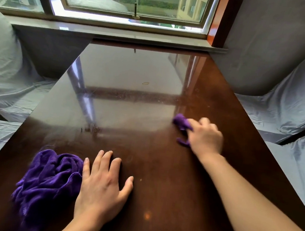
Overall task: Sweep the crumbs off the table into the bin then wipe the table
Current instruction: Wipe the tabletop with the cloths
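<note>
Right now the right hand was out on the right half of the table, fingers curled shut over a small purple cloth pressed against the surface; only bits of it stuck out past the fingertips and under the palm, blurred. Left hand lay flat on the near part of the table, fingers spread and open, gripping nothing. Just beside it, touching its outer edge, sat a second purple cloth, bigger, bunched up in deep folds, plush microfibre look, near the table's left edge. Table was dark brown, glossy, mirroring the window across its far half. Small dark crumb cluster sat left of centre, and a few pale specks near the left hand. Grey-covered seats flanked both sides. Bin could not be seen.
</note>
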### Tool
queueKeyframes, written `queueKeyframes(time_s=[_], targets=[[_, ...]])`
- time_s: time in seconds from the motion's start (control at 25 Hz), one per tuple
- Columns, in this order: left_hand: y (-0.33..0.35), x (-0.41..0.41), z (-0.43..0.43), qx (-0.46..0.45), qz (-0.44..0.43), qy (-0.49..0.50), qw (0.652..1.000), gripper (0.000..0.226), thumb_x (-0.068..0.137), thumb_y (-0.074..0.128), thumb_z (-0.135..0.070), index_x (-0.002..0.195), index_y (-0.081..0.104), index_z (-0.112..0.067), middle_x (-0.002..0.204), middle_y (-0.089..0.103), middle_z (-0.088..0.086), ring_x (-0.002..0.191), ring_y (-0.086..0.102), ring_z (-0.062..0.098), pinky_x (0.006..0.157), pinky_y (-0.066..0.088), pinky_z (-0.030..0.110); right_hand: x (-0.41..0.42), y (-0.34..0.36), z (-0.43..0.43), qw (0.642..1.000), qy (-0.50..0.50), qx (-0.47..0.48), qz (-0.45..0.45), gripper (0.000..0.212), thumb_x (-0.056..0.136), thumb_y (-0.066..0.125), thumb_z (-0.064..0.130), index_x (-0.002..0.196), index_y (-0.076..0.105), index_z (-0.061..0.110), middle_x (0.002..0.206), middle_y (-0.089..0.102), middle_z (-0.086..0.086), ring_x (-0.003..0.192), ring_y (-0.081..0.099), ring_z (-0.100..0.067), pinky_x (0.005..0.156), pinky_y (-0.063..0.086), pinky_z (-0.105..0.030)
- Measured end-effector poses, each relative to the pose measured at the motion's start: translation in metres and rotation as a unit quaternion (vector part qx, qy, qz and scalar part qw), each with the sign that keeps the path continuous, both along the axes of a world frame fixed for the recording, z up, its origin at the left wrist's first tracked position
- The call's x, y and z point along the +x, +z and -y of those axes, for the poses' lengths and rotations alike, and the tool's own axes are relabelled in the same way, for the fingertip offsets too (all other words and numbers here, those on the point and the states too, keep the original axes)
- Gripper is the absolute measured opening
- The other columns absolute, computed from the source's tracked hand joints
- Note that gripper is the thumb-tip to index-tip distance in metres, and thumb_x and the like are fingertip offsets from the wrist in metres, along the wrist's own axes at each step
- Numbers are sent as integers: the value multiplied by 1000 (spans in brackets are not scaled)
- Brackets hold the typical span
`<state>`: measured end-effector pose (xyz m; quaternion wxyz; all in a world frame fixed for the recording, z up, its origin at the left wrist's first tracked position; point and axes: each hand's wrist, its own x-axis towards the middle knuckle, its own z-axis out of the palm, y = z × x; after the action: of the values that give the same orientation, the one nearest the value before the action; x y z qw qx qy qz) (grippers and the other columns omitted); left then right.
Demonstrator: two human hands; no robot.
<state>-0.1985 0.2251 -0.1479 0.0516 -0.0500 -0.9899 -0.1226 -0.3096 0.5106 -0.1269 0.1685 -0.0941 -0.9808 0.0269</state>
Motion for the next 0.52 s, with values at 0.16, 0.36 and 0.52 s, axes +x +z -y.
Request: queueKeyframes(time_s=[0.16,0.36,0.52], targets=[[-2,-2,1,-2,-2,-2,1000,57,80,31,-64,117,47,-24,147,40,7,146,22,27,120,12,55,84,-9,-60,996,-81,5,-31,30,85,69,29,115,69,25,93,57,-13,72,55,-39,60,47,-40],[-2,2,-2,-8,-6,-6,1000,49,84,39,-59,112,48,-20,143,41,11,143,25,30,117,15,59,173,-5,19,998,-39,-30,-32,28,83,70,32,111,70,29,91,60,-8,73,55,-36,61,49,-40],[2,9,0,-20,-21,-18,999,42,87,46,-47,113,54,-15,136,49,16,134,39,34,113,25,59,259,-19,132,982,176,-64,-8,41,80,63,38,121,61,35,90,59,-2,70,50,-28,57,43,-39]])
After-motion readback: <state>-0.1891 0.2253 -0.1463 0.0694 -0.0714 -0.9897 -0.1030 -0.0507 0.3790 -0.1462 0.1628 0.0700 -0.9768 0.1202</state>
